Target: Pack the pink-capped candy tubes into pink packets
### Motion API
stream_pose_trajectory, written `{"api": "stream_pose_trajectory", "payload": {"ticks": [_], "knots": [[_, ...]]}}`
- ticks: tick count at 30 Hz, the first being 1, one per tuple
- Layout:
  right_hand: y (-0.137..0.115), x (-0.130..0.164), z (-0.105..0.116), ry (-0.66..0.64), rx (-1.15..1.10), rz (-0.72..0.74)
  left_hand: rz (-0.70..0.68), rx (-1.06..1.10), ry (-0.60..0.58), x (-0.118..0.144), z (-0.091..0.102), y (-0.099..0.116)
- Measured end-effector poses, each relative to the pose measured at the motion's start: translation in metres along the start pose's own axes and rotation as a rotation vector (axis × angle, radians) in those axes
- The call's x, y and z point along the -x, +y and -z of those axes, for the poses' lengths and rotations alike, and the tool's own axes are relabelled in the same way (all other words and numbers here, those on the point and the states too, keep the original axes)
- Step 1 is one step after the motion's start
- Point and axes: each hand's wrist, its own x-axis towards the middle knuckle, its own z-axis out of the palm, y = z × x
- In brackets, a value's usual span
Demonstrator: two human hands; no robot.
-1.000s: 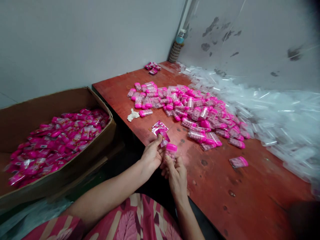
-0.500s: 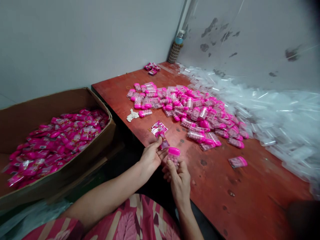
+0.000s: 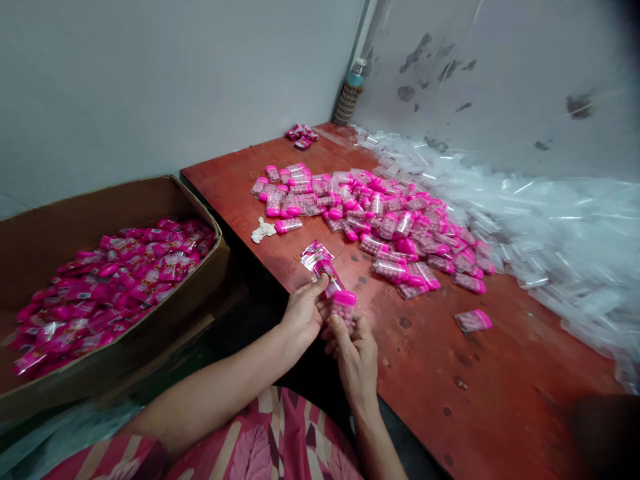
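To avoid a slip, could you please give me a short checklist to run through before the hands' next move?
1. Right hand holds the small pink-capped clear plastic container: ok.
2. Container's cap on: ok.
3. Left hand free: not ok; it holds a shiny pink printed film wrapper.
4. Wrapper's mouth open: cannot tell.
5. Container and wrapper apart: cannot tell; they overlap in view.
6. Brown cardboard box open-topped: ok.

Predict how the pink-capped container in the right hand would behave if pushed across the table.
The pink-capped container is probably stiff: it looks straight-sided in the right hand. Its seemingly flattened shape suggests sliding more than rolling. The pink balls inside may shift.
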Motion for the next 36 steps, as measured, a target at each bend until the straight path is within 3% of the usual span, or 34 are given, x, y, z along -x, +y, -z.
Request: {"api": "stream_pose_trajectory", "payload": {"ticks": [9, 15, 20, 25, 27, 31, 32, 36], "knots": [[-0.001, -0.001, 0.0, 0.006, -0.038, -0.006, -0.035, -0.046, -0.065, 0.005, -0.003, -0.003], [0.003, -0.003, -0.001, -0.107, -0.117, -0.024, -0.011, -0.216, -0.174, 0.008, -0.004, 0.005], [0.005, -0.004, 0.0, -0.036, -0.054, 0.027, -0.041, -0.357, -0.282, 0.009, -0.002, 0.009], [0.007, -0.004, 0.003, 0.045, 0.076, 0.095, 0.002, -0.474, -0.252, 0.008, -0.003, 0.011], [0.007, -0.005, 0.004, -0.001, 0.033, 0.079, 0.006, -0.502, -0.242, 0.007, -0.003, 0.013], [0.006, -0.007, 0.007, -0.224, -0.209, -0.042, 0.009, -0.564, -0.286, 0.005, -0.002, 0.017], [0.005, -0.007, 0.007, -0.217, -0.207, -0.04, 0.005, -0.586, -0.29, 0.005, -0.002, 0.017], [0.003, -0.009, 0.009, 0.016, 0.004, 0.086, 0.019, -0.612, -0.272, 0.006, 0.0, 0.011]]}}
